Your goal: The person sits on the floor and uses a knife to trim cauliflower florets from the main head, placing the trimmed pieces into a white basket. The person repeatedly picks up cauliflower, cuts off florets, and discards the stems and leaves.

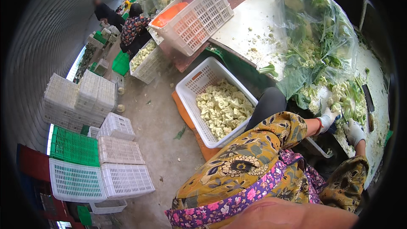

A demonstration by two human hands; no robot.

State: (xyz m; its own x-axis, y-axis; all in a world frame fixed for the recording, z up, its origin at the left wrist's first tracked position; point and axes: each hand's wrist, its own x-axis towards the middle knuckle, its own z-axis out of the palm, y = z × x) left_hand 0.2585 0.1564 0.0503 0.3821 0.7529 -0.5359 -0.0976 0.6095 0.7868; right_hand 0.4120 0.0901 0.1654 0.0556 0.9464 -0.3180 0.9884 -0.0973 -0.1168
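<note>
At the worktable, my left hand, in a white glove with blue on it, is closed on the edge of a cut cauliflower head. My right hand, gloved in white, is curled just beside it, at the stem side. Between the hands shows a thin dark blade, seemingly of a small knife in my right hand; its handle is hidden. Beyond the head lies a cleaver-like knife with a wooden handle, untouched. A clear plastic bag of cauliflower and leaves stands farther up the table.
A white crate of florets stands beside my leg. A tilted white crate with an orange lining rests at the table's end. Stacked crates line the floor at left. Two people are farther back. Trimmings litter the white tabletop.
</note>
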